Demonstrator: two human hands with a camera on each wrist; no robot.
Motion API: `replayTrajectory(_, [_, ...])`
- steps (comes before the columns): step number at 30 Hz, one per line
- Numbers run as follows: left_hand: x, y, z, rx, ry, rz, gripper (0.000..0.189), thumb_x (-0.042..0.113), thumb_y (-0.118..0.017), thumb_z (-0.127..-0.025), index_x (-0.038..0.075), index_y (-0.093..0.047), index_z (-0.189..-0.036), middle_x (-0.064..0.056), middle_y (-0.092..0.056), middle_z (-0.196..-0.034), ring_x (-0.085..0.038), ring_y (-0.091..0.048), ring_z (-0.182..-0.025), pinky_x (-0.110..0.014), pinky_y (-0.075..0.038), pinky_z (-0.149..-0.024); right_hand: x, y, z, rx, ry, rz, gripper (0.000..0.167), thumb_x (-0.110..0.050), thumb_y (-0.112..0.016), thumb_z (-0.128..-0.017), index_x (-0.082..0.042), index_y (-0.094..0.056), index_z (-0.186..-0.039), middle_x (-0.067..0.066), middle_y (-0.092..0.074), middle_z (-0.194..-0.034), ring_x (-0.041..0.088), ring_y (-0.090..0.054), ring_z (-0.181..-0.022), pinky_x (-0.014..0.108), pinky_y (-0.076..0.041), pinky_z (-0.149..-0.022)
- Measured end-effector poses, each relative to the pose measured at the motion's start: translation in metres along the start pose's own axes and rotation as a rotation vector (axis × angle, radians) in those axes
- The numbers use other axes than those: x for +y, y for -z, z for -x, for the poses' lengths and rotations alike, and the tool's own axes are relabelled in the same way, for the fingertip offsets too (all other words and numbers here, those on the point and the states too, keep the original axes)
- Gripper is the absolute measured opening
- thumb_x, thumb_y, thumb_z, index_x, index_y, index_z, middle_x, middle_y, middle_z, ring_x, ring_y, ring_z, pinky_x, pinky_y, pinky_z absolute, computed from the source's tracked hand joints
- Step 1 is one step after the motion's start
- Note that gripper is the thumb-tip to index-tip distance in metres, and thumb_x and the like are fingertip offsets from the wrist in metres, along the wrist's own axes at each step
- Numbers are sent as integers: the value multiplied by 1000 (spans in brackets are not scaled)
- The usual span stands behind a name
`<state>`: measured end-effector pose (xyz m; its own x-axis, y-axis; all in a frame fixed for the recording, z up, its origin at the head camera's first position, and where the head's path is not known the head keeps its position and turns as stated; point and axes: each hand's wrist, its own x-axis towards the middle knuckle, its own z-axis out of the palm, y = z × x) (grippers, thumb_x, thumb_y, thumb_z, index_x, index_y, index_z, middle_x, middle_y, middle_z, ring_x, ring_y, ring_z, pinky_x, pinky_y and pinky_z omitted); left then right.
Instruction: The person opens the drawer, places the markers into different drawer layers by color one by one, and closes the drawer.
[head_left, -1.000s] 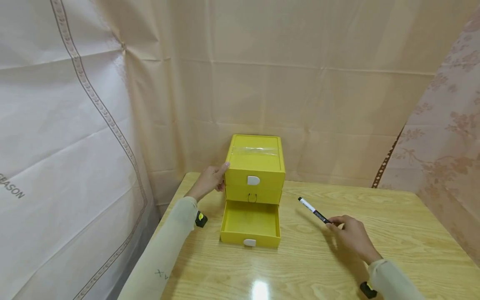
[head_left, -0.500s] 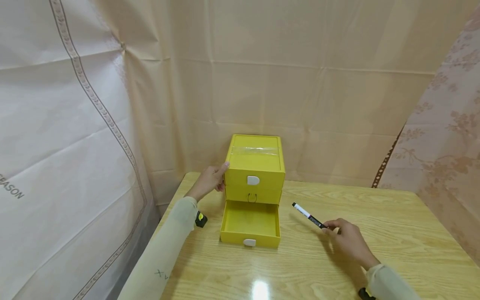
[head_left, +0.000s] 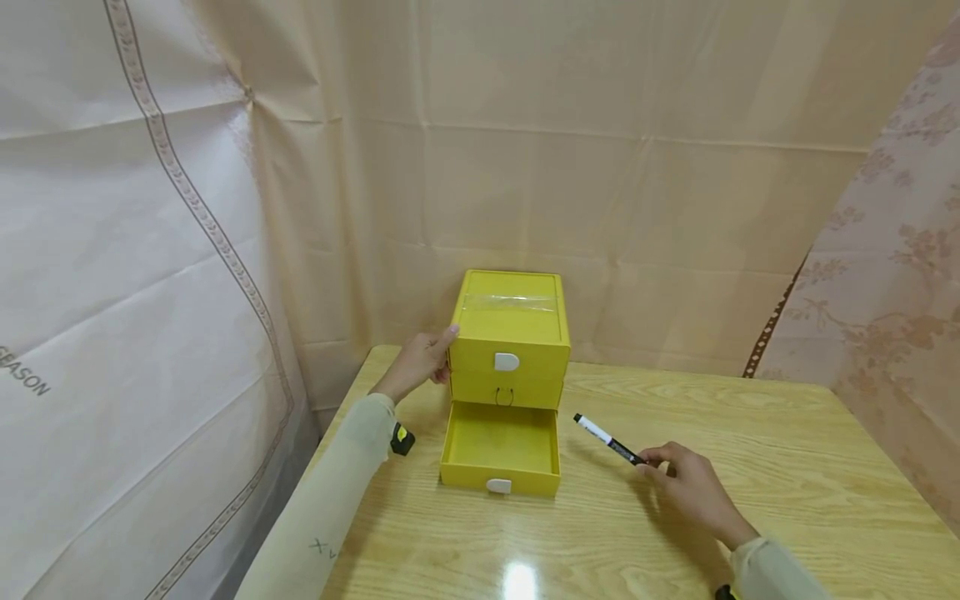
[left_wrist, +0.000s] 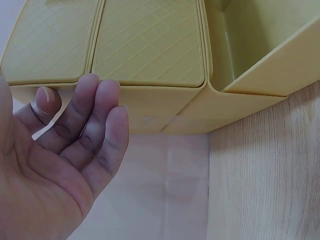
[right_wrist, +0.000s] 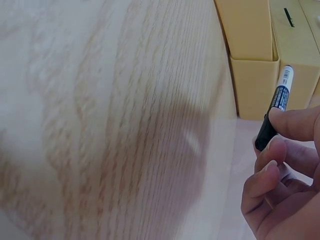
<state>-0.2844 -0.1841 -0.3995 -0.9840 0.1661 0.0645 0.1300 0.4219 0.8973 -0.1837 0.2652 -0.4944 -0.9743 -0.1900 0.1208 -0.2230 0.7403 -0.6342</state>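
Note:
A yellow drawer box [head_left: 512, 321] stands toward the back of the table. Its bottom drawer [head_left: 500, 481] is pulled out, with nothing inside. My left hand [head_left: 415, 364] rests against the box's left side, thumb by the top front corner. In the left wrist view, slightly bent fingers [left_wrist: 112, 122] touch the box's edge. Right of the drawer, my right hand [head_left: 690, 487] pinches a black-and-white marker pen [head_left: 609, 439] by one end between thumb and fingers. The pen's free end tilts toward the drawer, above the table.
The wooden table [head_left: 780, 467] spreads around the box. A beige cloth [head_left: 615, 200] hangs right behind it, with a white cloth [head_left: 150, 350] along the left. Each front has a small pull, such as the white tab [head_left: 498, 486] on the open drawer.
My right hand has moved left and slightly nearer to me with the marker pen, bringing the pen's tip closer to the open drawer. My left hand and the box have stayed put.

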Motion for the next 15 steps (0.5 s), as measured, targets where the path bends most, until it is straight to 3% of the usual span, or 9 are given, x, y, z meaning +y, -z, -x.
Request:
replayTrajectory(9, [0, 1, 1, 2, -10, -3, 84, 83, -45, -91, 3, -66, -79, -16, -66, -73, -32, -67, -68, -44, -59, -66, -7, -3, 0, -7, 39, -17, 17, -19, -75, -96, -10, -78, -111, -2, -66, -94, 12, -47, -61, 26, -40, -51])
replayTrajectory(15, [-1, 1, 0, -7, -23, -6, 84, 82, -45, -92, 2, -65, -79, -17, -66, -74, -29, -66, -66, -40, -59, -64, -11, -6, -2, 1, 70, -18, 16, -18, -76, -95, -10, -78, -109, -4, -64, -90, 11, -45, -59, 25, -40, -49])
